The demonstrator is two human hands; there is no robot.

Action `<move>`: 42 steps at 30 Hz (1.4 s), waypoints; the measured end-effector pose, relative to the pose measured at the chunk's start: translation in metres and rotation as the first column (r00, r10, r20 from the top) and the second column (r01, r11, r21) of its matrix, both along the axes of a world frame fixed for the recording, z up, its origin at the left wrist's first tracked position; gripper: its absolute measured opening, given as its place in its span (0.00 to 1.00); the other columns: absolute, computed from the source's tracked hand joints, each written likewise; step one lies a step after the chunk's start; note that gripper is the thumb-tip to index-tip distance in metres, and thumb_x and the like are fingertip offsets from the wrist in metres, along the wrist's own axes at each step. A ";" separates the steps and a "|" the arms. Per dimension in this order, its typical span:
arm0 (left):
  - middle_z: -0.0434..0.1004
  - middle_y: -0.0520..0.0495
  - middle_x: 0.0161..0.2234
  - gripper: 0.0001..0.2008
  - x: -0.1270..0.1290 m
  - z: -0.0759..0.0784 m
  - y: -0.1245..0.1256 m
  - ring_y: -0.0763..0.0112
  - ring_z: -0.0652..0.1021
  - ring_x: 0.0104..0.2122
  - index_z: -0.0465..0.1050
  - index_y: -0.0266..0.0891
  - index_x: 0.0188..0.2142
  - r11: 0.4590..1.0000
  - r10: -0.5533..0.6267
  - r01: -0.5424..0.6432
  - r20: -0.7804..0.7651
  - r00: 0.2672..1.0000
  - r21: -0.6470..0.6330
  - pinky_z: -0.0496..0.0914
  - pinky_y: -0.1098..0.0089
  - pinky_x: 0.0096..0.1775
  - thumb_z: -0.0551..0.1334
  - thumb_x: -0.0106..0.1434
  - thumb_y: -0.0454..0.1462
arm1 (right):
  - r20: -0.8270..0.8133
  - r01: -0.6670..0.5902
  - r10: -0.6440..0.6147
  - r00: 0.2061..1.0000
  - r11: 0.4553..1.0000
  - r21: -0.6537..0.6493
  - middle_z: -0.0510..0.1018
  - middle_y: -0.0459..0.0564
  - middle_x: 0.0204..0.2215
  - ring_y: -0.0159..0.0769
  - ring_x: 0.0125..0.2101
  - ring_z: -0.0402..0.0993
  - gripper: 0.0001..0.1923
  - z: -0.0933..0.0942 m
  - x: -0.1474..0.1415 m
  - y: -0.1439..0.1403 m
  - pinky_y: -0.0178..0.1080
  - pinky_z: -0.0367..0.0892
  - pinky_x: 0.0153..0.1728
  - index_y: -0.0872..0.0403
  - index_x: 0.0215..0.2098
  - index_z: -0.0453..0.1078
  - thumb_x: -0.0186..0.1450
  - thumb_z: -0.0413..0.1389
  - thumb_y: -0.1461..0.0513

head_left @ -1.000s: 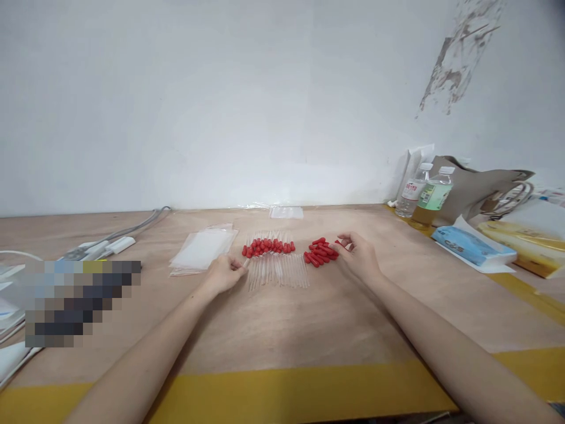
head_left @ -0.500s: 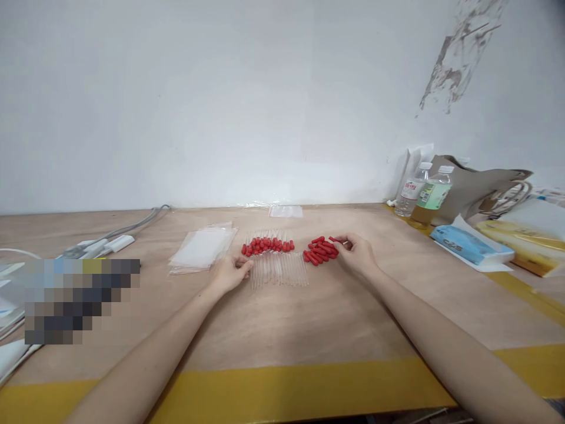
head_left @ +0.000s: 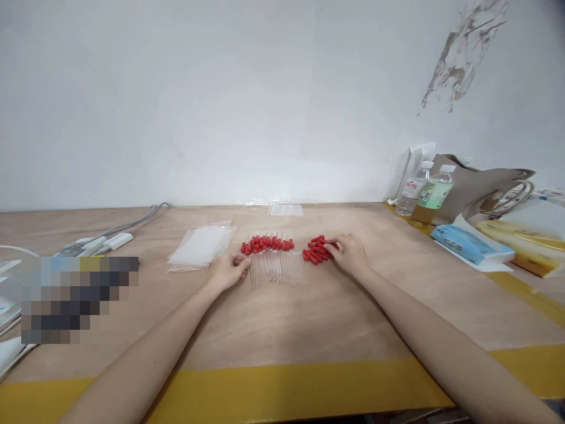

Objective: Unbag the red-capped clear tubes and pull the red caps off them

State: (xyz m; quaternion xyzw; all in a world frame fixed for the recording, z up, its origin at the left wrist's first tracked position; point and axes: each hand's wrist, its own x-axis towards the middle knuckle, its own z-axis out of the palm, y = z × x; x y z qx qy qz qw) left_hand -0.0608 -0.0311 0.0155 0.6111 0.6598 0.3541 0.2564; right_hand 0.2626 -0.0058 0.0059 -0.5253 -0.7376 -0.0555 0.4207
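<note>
A row of thin clear tubes (head_left: 279,269) lies between the loosely curled left hand (head_left: 226,272), at its fingertips, and the half-closed right hand (head_left: 352,254), which touches small red oblong pieces (head_left: 314,254), both grips unclear.

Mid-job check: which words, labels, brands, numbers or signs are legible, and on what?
"C&S": on the soft blue tissue pack.
Too blurred: red characters on the clear white-capped plastic bottle.
Too small: print on the green-labelled plastic bottle of amber liquid.
Unreadable: any print on the glossy yellow pack.
No lettering discernible: small rounded red pieces, thin clear tubes.
</note>
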 end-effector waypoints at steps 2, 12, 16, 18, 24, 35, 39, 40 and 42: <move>0.72 0.54 0.17 0.11 -0.001 -0.001 0.001 0.71 0.75 0.20 0.71 0.39 0.24 1.000 -0.021 0.021 -0.026 0.999 0.016 0.66 0.72 0.29 0.60 0.50 0.44 | 0.004 0.020 -0.020 1.000 0.999 0.025 0.75 0.50 0.28 0.38 0.32 0.67 0.11 0.001 0.001 -0.001 0.41 0.59 0.37 0.53 0.31 0.73 0.59 0.51 0.56; 0.72 0.53 0.17 0.12 -0.003 -0.005 0.004 0.71 0.74 0.21 0.71 0.38 0.25 0.999 -0.032 0.033 -0.040 0.999 0.028 0.67 0.72 0.29 0.58 0.51 0.45 | 0.040 0.131 -0.132 0.990 0.991 0.026 0.74 0.51 0.28 0.39 0.34 0.66 0.11 0.033 -0.023 -0.004 0.41 0.55 0.37 0.52 0.28 0.73 0.59 0.50 0.59; 0.72 0.54 0.18 0.12 -0.003 -0.005 0.003 0.71 0.74 0.20 0.72 0.39 0.26 0.997 -0.071 0.073 -0.061 0.996 0.028 0.66 0.72 0.28 0.57 0.52 0.45 | 0.341 0.236 -0.134 0.930 0.931 -0.277 0.76 0.53 0.30 0.42 0.37 0.66 0.13 0.053 -0.062 0.014 0.45 0.52 0.39 0.51 0.27 0.73 0.60 0.47 0.59; 0.72 0.54 0.18 0.12 -0.002 -0.003 0.001 0.71 0.74 0.20 0.72 0.39 0.28 0.995 -0.092 0.094 -0.075 0.993 0.026 0.66 0.72 0.28 0.57 0.52 0.45 | 0.378 0.268 -0.124 0.917 0.896 -0.354 0.76 0.54 0.29 0.42 0.34 0.69 0.11 0.057 -0.081 0.029 0.45 0.52 0.39 0.54 0.27 0.73 0.58 0.50 0.60; 0.74 0.53 0.20 0.12 0.003 0.006 -0.007 0.69 0.74 0.22 0.74 0.40 0.33 0.985 -0.156 0.167 -0.182 0.971 0.048 0.65 0.71 0.29 0.56 0.54 0.43 | 0.401 0.354 -0.140 0.905 0.771 -0.530 0.76 0.58 0.26 0.44 0.32 0.72 0.09 0.055 -0.114 0.068 0.43 0.58 0.34 0.59 0.29 0.73 0.50 0.57 0.62; 0.75 0.50 0.27 0.13 -0.003 -0.008 0.000 0.71 0.74 0.21 0.71 0.38 0.33 0.980 -0.157 0.163 -0.058 0.986 0.112 0.67 0.70 0.27 0.56 0.53 0.44 | 0.331 0.294 -0.114 0.937 0.769 -0.568 0.74 0.55 0.25 0.42 0.32 0.71 0.12 0.066 -0.122 0.061 0.43 0.57 0.35 0.56 0.29 0.71 0.53 0.56 0.55; 0.71 0.54 0.22 0.13 -0.003 -0.011 0.002 0.74 0.71 0.18 0.66 0.38 0.34 0.980 -0.142 0.144 -0.025 0.990 0.139 0.66 0.72 0.23 0.55 0.55 0.45 | 0.295 0.261 -0.121 0.948 0.825 -0.501 0.74 0.54 0.26 0.40 0.33 0.70 0.10 0.086 -0.114 0.041 0.44 0.54 0.38 0.57 0.30 0.69 0.58 0.51 0.59; 0.69 0.54 0.22 0.13 -0.002 -0.010 0.001 0.74 0.71 0.18 0.66 0.39 0.34 0.977 -0.114 0.121 -0.046 0.992 0.178 0.65 0.73 0.23 0.54 0.55 0.45 | 0.281 0.237 -0.111 0.953 0.852 -0.467 0.74 0.53 0.27 0.39 0.33 0.70 0.10 0.087 -0.109 0.032 0.44 0.53 0.39 0.57 0.30 0.69 0.60 0.48 0.60; 0.67 0.55 0.21 0.12 0.001 -0.006 -0.002 0.74 0.70 0.20 0.65 0.39 0.34 0.951 -0.024 0.056 -0.108 0.994 0.303 0.64 0.73 0.25 0.54 0.57 0.45 | 0.250 0.155 -0.063 0.966 0.917 -0.368 0.74 0.50 0.30 0.35 0.34 0.68 0.11 0.082 -0.097 0.008 0.42 0.51 0.42 0.55 0.35 0.67 0.63 0.44 0.60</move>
